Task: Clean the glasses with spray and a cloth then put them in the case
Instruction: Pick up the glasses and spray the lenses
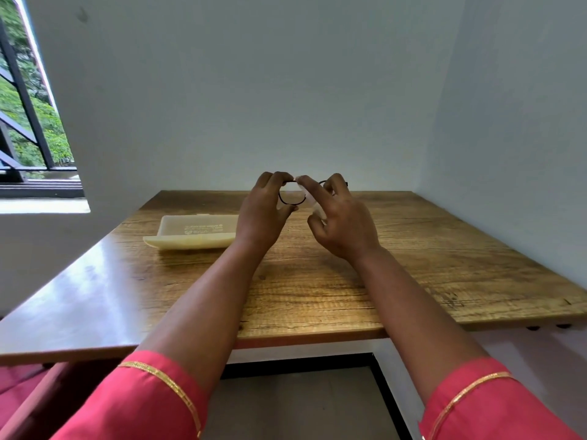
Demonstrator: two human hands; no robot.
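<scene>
Hands (305, 214) around glasses (290, 195)

Wooden table (413, 265) in a white-walled corner (286, 90); barred window (28, 122) at left, green foliage (47, 122) outside it.

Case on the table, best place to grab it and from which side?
Take the case across its short width near the middle, coming from above: it lies flat and long on the table, left of the left hand, with nothing seen against its long edges. A hedged call; its lid state is unclear.
</scene>
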